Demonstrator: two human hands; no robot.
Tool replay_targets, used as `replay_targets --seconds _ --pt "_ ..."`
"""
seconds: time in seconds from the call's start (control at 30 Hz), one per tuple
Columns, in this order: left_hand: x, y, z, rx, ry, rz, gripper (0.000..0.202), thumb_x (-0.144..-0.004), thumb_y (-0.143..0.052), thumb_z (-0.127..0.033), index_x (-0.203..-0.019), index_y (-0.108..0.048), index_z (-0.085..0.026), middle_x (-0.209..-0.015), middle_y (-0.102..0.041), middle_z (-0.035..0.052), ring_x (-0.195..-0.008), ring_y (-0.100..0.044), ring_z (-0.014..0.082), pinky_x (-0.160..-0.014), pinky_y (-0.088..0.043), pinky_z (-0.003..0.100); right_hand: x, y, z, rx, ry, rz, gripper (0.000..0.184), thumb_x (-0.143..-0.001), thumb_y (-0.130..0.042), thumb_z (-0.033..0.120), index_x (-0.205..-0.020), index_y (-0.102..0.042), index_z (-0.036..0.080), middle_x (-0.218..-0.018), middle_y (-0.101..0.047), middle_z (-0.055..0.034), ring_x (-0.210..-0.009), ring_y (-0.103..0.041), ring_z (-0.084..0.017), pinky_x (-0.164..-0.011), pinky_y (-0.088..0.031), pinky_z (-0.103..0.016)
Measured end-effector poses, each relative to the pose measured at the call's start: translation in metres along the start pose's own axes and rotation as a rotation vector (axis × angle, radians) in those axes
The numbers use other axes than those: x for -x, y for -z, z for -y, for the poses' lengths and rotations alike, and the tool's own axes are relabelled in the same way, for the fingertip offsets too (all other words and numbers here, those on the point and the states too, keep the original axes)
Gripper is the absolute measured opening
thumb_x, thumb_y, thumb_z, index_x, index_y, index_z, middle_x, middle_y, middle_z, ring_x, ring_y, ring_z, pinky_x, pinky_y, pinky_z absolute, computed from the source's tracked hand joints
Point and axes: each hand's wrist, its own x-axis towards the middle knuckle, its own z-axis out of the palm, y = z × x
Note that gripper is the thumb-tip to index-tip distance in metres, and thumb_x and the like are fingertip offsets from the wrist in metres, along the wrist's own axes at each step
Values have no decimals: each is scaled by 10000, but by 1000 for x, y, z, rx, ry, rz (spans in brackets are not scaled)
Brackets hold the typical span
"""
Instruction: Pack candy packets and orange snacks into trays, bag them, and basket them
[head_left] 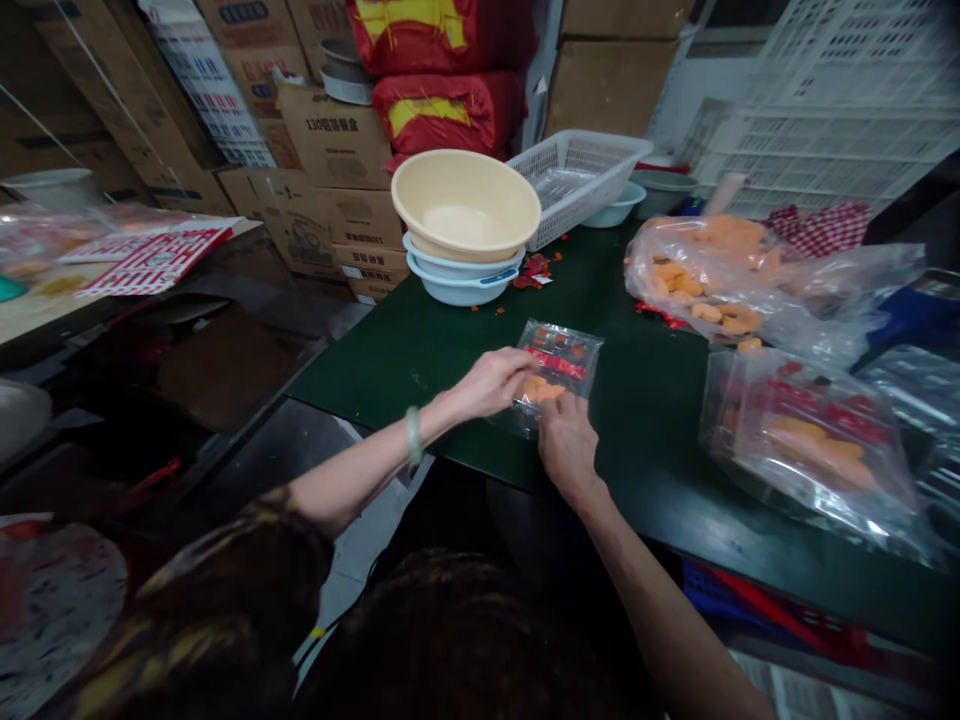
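My left hand [493, 383] and my right hand [568, 445] meet at a small clear plastic packet [559, 366] on the green-topped table [645, 420]. The packet holds orange pieces and a red printed label. My left fingers press its left edge, and my right fingers grip its lower edge, partly hiding the contents. A pale green bangle [414, 435] circles my left wrist. To the right lie a large clear bag of orange pieces [701, 275] and a second bag [810, 440] with orange pieces and red labels.
A cream basin [465, 205] sits on pale blue bowls [461, 285] at the table's back, beside a white plastic basket [577, 180]. Red scraps [534, 270] lie nearby. Cardboard boxes [334, 190], red sacks [446, 110] and white crates [825, 130] stand behind.
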Motion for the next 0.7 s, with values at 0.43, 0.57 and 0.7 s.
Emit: replay_targets --seconds 0.43,0.57,0.7 --pt "-32 -52 32 -84 -233 379 367 -913 -328 -178 -1241 -490 -206 -1347 -479 80 -1307 -348 212 -1065 -265 417 41 10 -41 -50 -299 29 170 -874 -382 148 -910 -548 156 -682 -578 -53 -650 -521 -157 -505 -234 -255" --pt "-18 -42 25 -102 -153 274 409 -844 -415 -138 -1241 -493 -190 -1386 -407 123 -1337 -274 269 -1058 -266 472 43 23 -68 -481 -249 171 168 -782 -444 122 -897 -555 174 -760 -598 -28 -633 -530 -124 -534 -347 -222" --pt "-11 -35 14 67 372 -154 473 -751 -486 -96 -1222 -469 -131 -1299 -441 169 -1183 -452 266 -935 -422 404 11 31 -77 -955 -565 134 393 -739 -531 208 -1120 -496 116 -951 -579 -88 -651 -545 -121 -517 -445 -227"
